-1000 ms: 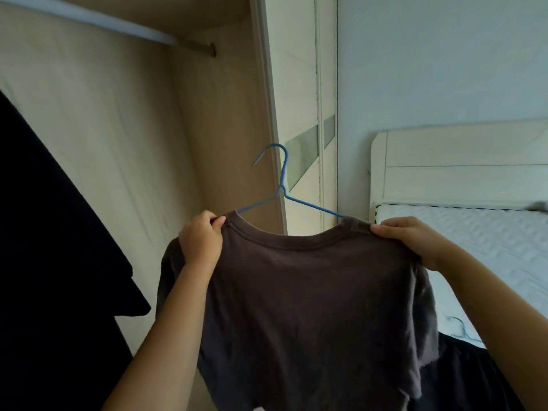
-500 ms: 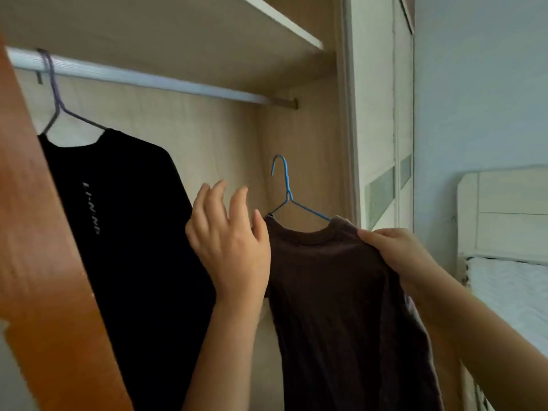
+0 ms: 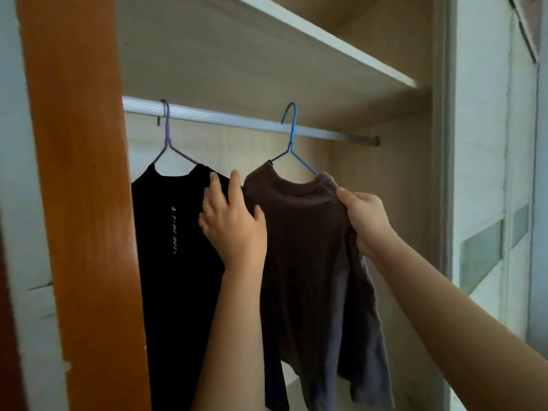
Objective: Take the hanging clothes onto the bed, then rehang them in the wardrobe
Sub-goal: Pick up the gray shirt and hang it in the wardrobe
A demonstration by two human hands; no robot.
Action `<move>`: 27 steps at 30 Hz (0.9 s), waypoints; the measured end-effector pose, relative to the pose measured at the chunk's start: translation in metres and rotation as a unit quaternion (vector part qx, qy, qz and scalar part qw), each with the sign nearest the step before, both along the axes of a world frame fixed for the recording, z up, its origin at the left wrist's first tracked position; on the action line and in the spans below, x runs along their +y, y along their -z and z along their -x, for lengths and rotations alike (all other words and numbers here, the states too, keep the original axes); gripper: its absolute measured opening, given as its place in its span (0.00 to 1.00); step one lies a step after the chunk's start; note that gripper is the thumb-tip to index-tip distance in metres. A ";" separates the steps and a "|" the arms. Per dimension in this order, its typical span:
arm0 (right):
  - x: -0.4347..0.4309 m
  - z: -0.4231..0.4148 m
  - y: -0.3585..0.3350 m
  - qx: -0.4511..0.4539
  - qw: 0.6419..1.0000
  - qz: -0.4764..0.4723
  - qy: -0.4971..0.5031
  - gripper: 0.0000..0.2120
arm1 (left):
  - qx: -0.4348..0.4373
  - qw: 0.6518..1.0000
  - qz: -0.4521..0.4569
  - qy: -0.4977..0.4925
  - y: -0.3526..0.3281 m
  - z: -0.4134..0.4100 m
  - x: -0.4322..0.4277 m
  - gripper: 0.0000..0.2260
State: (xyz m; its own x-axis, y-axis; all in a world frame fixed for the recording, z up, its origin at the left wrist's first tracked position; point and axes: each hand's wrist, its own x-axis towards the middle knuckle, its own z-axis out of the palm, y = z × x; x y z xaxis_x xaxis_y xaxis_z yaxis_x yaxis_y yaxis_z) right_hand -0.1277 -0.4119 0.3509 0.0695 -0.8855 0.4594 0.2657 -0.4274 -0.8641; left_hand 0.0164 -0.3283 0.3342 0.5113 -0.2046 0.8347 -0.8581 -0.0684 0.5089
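Note:
A brown T-shirt [image 3: 305, 238] hangs on a blue wire hanger [image 3: 292, 137] whose hook sits at the wardrobe rail [image 3: 225, 117]. My right hand [image 3: 366, 221] grips the shirt's right shoulder. My left hand [image 3: 234, 223] is spread with straight fingers between the brown shirt and a black T-shirt [image 3: 175, 247], touching the black shirt's shoulder. The black shirt hangs from the same rail on a purple hanger [image 3: 167, 134].
An orange wooden door edge [image 3: 80, 203] stands close on the left. A shelf [image 3: 311, 51] runs above the rail. The wardrobe's side panel [image 3: 439, 173] and a pale sliding door [image 3: 486, 203] are on the right.
I have lifted the brown shirt from chest height up to the rail, where its blue hook now sits. My left hand let go of the shirt's left shoulder and opened beside it.

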 end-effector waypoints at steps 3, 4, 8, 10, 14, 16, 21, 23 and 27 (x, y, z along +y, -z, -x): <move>-0.007 -0.029 -0.023 -0.001 1.000 0.023 -0.016 0.09 | 0.095 0.993 0.050 0.058 -0.001 -0.017 0.006 0.27; -0.008 -0.037 -0.029 0.005 0.999 0.028 -0.018 0.11 | 0.111 0.988 0.073 0.077 0.002 -0.021 0.009 0.26; -0.003 -0.070 -0.049 0.008 0.998 0.037 -0.051 0.20 | 0.111 0.978 0.134 0.112 0.014 -0.025 0.020 0.21; 0.002 -0.086 -0.056 0.005 0.997 0.029 -0.067 0.21 | 0.104 0.977 0.151 0.111 0.017 -0.024 0.023 0.19; 0.007 -0.115 -0.061 0.014 0.997 0.014 -0.078 0.20 | 0.105 0.971 0.191 0.097 0.019 -0.022 0.028 0.17; 0.008 -0.127 -0.060 0.034 0.995 0.018 -0.092 0.20 | 0.108 0.968 0.203 0.098 0.018 -0.022 0.029 0.17; 0.011 -0.144 -0.054 0.042 0.991 0.001 -0.126 0.17 | 0.122 0.964 0.211 0.103 0.016 -0.024 0.031 0.17; 0.010 -0.146 -0.051 0.054 0.991 0.003 -0.125 0.17 | 0.123 0.963 0.210 0.111 0.015 -0.024 0.030 0.17; 0.008 -0.148 -0.041 0.082 0.987 0.022 -0.135 0.18 | 0.125 0.961 0.215 0.117 0.015 -0.024 0.030 0.17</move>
